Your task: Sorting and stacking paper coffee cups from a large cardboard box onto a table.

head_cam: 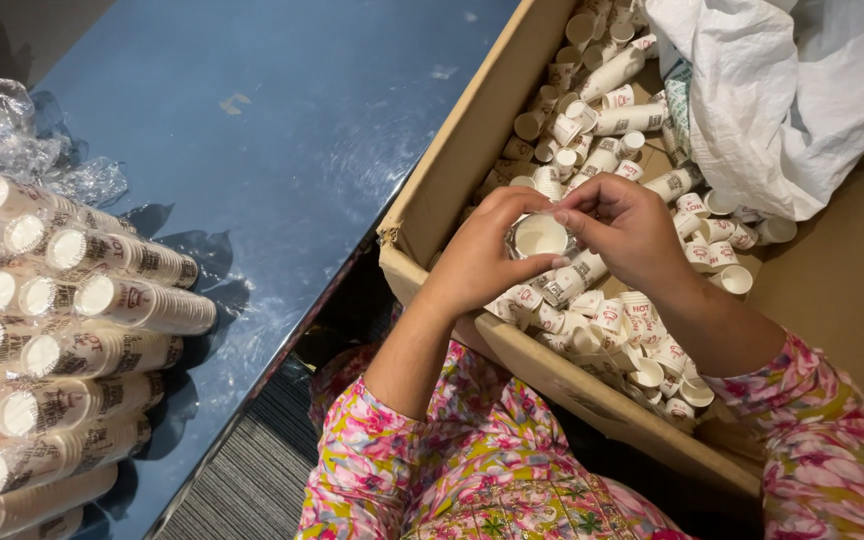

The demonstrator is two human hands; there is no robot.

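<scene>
My left hand (477,255) and my right hand (632,230) meet over a cardboard box (452,150), both closed around a short stack of small white paper cups (540,236), whose open mouth faces me. My fingertips pinch the rim of the stack from both sides. Below my hands the box holds several loose paper cups (642,330) and short stacks of cups (612,75), white with red and dark print.
A blue table (272,130) lies to the left, with several wrapped sleeves of stacked cups (82,330) piled on its left side and crumpled clear plastic (12,140) behind them. A white bag (772,90) fills the box's far right corner. Grey carpet (242,480) shows below.
</scene>
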